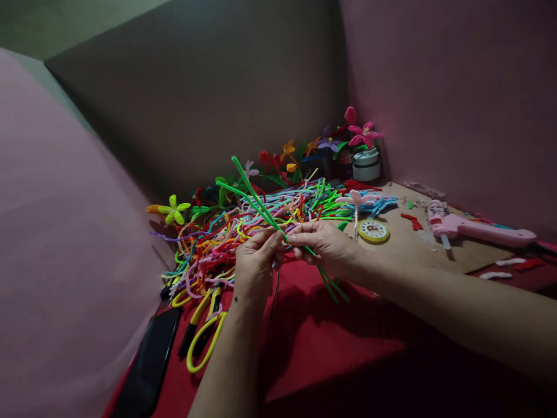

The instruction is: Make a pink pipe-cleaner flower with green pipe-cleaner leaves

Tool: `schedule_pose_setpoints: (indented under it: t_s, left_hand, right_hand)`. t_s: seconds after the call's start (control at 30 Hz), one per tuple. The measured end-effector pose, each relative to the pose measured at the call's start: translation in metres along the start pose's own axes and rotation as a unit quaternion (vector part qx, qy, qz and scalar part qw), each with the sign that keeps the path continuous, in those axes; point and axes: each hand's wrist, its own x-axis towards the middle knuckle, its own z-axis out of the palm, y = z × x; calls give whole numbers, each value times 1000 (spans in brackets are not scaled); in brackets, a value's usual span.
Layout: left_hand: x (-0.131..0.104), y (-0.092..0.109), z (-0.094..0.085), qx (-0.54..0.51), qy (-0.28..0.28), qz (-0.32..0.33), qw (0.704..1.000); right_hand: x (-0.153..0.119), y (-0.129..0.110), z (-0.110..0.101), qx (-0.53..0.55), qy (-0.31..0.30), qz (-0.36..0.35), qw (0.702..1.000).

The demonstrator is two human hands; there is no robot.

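Green pipe cleaners (pixel 256 200) run between my two hands, their upper ends pointing up and left and their lower ends hanging past my right hand. My left hand (pixel 260 258) pinches them near the middle. Right beside it, my right hand (pixel 319 244) grips the same stems with thumb and forefinger, the fingertips of both hands almost touching. Behind the hands lies a wide pile of multicoloured pipe cleaners (pixel 209 247). A pale pink flower (pixel 357 199) on a stem stands just beyond my right hand.
A pink glue gun (pixel 483 228) lies on a brown board (pixel 400 249) at the right, near a yellow round dial (pixel 373 230). Yellow-handled tools (pixel 204 342) and a black object (pixel 148 363) lie at the left. Pipe-cleaner flowers (pixel 174 210) line the back.
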Motion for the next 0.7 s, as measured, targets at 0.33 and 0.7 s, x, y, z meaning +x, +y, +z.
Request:
schedule_pose_setpoints:
  t_s: [0.33, 0.7]
  left_hand:
    - [-1, 1, 4, -80, 12, -48, 996]
    - [-1, 6, 9, -130, 26, -26, 991]
  right_hand:
    - [0, 5, 0, -27, 5, -25, 999]
    - [-4, 3, 4, -70, 16, -66, 995]
